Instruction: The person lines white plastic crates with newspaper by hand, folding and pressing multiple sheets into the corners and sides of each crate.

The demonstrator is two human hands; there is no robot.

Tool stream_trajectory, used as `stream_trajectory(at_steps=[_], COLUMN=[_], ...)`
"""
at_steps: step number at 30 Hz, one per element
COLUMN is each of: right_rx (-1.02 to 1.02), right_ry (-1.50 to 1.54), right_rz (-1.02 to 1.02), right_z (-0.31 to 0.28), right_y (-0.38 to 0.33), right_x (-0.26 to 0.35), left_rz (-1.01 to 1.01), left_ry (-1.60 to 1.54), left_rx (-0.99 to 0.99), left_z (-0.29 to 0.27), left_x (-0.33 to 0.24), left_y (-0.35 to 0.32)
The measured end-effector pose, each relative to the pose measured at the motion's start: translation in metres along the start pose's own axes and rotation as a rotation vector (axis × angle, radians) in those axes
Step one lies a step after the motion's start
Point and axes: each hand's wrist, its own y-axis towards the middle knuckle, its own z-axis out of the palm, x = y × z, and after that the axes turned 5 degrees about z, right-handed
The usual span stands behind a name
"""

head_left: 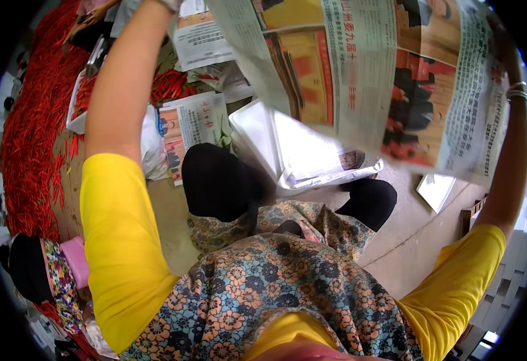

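Note:
A wide printed newspaper sheet [359, 78] is spread in the air, hanging at a slant over a white foam box [256, 135]. My right hand [504, 51], dark and partly cut off by the picture's rim, grips the sheet's right edge; a bracelet circles the wrist. My left arm [119, 90] reaches up past the upper edge, where only a pale band at the wrist shows and the hand is out of sight. Between my knees the box stands with its top uncovered and white paper lining [314, 153] inside. The raised sheet hides the box's far right part.
Red chillies [41, 132] form a long heap along the left, and a smaller pile [170, 85] lies ahead. Folded newspapers [197, 123] rest left of the box. A white flat piece [436, 191] is on the floor at right. Another person's arm [98, 12] shows at upper left.

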Motion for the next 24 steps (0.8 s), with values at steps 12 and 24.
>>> stream_trajectory(at_steps=[12, 24], right_rx=[0.217, 0.263], right_ry=[0.047, -0.299], right_rz=[0.501, 0.449], right_z=[0.324, 0.378], right_y=[-0.140, -0.178], right_x=[-0.156, -0.177], left_rz=[-0.454, -0.176], left_ry=[0.314, 1.145], left_rx=[0.149, 0.362], left_z=[0.150, 0.217], left_x=[0.257, 0.267], left_y=[0.020, 0.026])
